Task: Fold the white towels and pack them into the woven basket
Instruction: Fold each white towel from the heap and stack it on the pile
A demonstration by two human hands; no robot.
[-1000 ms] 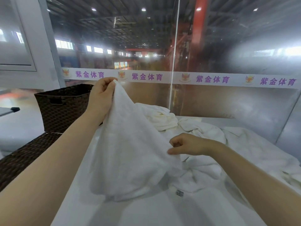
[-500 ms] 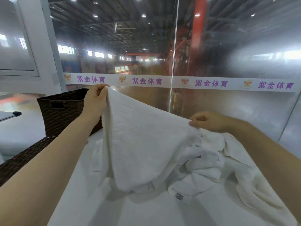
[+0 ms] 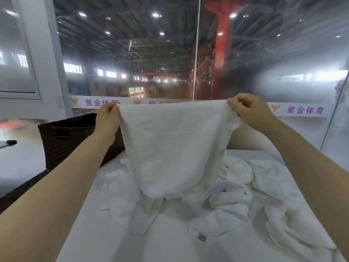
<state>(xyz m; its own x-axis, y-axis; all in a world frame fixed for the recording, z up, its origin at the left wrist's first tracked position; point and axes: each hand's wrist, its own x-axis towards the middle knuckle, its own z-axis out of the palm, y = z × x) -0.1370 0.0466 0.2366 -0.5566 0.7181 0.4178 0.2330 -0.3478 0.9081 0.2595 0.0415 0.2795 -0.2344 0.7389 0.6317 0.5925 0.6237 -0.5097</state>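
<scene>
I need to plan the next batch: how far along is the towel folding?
Early. Done: no folded towel shows. In hand: left hand and right hand pinch one white towel spread by its top corners. Left: crumpled towels on the table; the woven basket interior is hidden.

I can read one text clearly: purple characters 紫金体育 printed on the white banner strip (image 3: 302,110) that runs across the glass wall, right of my raised towel. The same four characters appear again at the left end of the strip (image 3: 102,102), with the last one partly cut off by my left hand. A third copy in the middle is mostly hidden behind the towel's top edge. An orange winged emblem sits before each copy. A small tag (image 3: 202,237) on a crumpled towel on the bench carries print too tiny to read.
</scene>
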